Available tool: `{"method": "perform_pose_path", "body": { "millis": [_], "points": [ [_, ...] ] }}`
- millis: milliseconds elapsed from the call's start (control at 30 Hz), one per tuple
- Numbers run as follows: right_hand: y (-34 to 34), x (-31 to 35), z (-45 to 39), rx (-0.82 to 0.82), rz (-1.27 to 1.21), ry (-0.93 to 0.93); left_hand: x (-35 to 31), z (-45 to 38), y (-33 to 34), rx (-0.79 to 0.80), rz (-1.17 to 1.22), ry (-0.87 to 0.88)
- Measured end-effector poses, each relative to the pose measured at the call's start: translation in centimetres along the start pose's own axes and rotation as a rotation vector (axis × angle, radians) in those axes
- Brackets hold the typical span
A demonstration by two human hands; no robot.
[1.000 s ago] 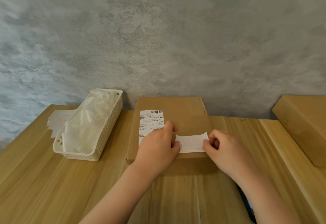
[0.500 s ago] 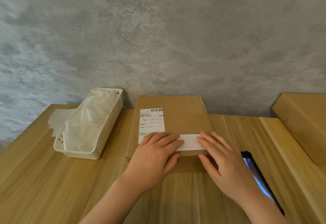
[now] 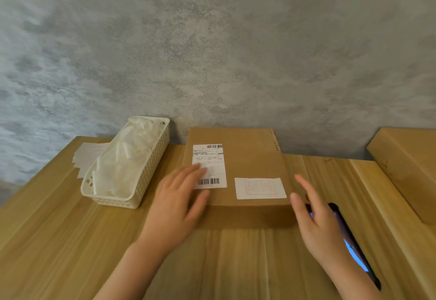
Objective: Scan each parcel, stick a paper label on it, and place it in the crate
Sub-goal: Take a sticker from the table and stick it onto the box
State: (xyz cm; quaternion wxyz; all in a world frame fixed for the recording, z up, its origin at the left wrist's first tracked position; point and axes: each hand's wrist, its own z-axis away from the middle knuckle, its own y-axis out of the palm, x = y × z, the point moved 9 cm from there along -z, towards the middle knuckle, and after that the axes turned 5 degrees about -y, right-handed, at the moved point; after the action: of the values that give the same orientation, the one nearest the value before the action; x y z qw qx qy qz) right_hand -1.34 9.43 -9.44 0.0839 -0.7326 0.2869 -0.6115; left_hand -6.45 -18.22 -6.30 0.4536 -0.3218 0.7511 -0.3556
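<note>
Label on, parcel not yet crated.

Near: both hands over the counter (image 3: 70, 240), fingers straight, grip released on each, holding nothing. Left hand (image 3: 178, 201) hangs over the parcel's (image 3: 247, 158) near-left corner, fingertips over the printed shipping label (image 3: 208, 166); contact uncertain, hand blurred. Right hand (image 3: 313, 217) just off the parcel's near-right corner, above a phone (image 3: 354, 247) lying screen-lit at near right. Middle: parcel flat on the counter, centre, far edge toward the wall. White paper label (image 3: 260, 188) lies flat on its near-right top, no corner lifted. Judged: sticking done for this parcel; scanning cannot be confirmed; placing remains. No crate identifiable in view. Far left: white basket (image 3: 146, 181) holds crumpled white backing strips, well filled; loose paper sheets (image 3: 88, 155) beside it. Far right: wooden box (image 3: 405, 165), contents hidden.
</note>
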Motion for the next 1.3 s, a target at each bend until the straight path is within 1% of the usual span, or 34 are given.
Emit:
{"method": "perform_pose_path", "body": {
  "millis": [100, 167, 233, 267, 300, 400, 467, 567, 633, 733, 833, 900, 1000, 1067, 1200, 1300],
  "points": [
    [-0.3, -2.9, -0.4, -0.133, -0.29, 0.247, 5.3, 0.1, -0.9, -0.12, 0.503, -0.361],
    [0.6, -4.2, -0.9, -0.172, -0.519, 0.392, 8.2, 0.7, 0.9, -0.115, 0.773, -0.627],
    [1.2, -4.4, -1.5, -0.185, -0.648, 0.495, 10.1, 1.4, 3.2, -0.061, 0.939, -0.819],
    [1.4, -4.3, -1.6, -0.177, -0.654, 0.537, 10.7, 1.6, 4.3, -0.023, 0.976, -0.884],
    [1.7, -4.2, -1.6, -0.152, -0.641, 0.575, 10.9, 1.7, 4.9, 0.016, 0.964, -0.915],
    [3.0, -3.6, -1.6, -0.063, -0.586, 0.614, 9.3, 1.1, 5.0, 0.123, 0.843, -0.86],
    [3.3, -3.4, -1.4, -0.068, -0.578, 0.617, 8.1, 0.8, 4.6, 0.134, 0.863, -0.828],
    [3.5, -3.5, -0.7, -0.105, -0.659, 0.637, 8.0, 1.1, 4.5, 0.127, 0.903, -0.81],
    [3.6, -3.9, -0.2, -0.131, -0.749, 0.649, 8.1, 1.7, 4.8, 0.13, 1.001, -0.827],
    [3.4, -3.5, 0.2, -0.126, -0.912, 0.629, 8.0, 2.8, 4.8, 0.079, 1.229, -0.892],
    [3.0, -2.6, 0.7, -0.122, -1.01, 0.637, 7.6, 3.3, 4.1, 0.029, 1.411, -0.888],
    [3.2, -1.9, 1.0, -0.054, -1.026, 0.655, 6.8, 3.7, 3.4, 0.018, 1.455, -0.883],
    [3.4, -0.6, 1.1, 0.055, -1.004, 0.588, 5.7, 4.8, 2.2, -0.029, 1.44, -0.84],
    [3.6, 0.3, 1.6, 0.111, -1.0, 0.578, 5.3, 5.9, 1.3, -0.064, 1.418, -0.817],
    [5.1, 1.5, 2.5, 0.251, -0.981, 0.568, 4.9, 9.9, 0.0, -0.061, 1.397, -0.869],
    [7.0, 2.5, 4.1, 0.348, -0.969, 0.588, 5.6, 14.1, -1.3, -0.095, 1.366, -0.916]
  ]
}}
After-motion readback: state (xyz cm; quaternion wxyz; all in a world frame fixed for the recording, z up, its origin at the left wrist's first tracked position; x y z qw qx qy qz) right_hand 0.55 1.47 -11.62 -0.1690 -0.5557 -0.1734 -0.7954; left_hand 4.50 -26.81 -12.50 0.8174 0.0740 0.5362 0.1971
